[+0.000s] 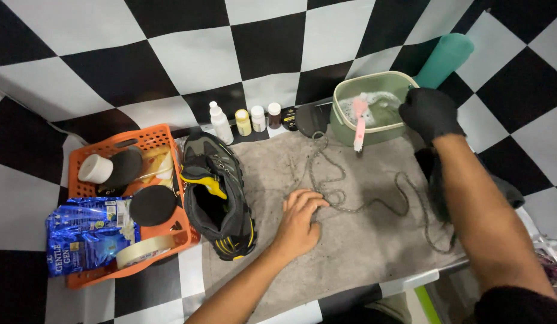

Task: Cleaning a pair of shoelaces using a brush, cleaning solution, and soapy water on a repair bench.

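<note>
1. Shoelace (350, 198) sprawls in loose loops over the grey towel (350, 252), which I'm using as the landmark for everything else.
2. Left hand (299, 222) is bare and lies flat near the middle of the towel, fingers slightly spread, fingertips touching one end of the lace. It's holding nothing as far as I can see.
3. Right hand (430, 112) wears a black glove and sits at the towel's far right corner, fingers curled over the rim of a green tub (344, 120). Looks like a grip on the rim, but I can't tell how tight.
4. That tub stands on the far edge of the towel with soapy water inside and a pink-handled brush (359, 123) leaning in it.
5. Dark hiking shoe (218, 192) with yellow trim lies on the towel's left edge, lace already out.
6. Row of small bottles (242, 122) stands just beyond the towel's far left corner.
7. Orange basket (164, 228) sits left of the towel, touching the shoe, with a blue packet (86, 237), a tape roll (143, 249) and black round pads in it.
</note>
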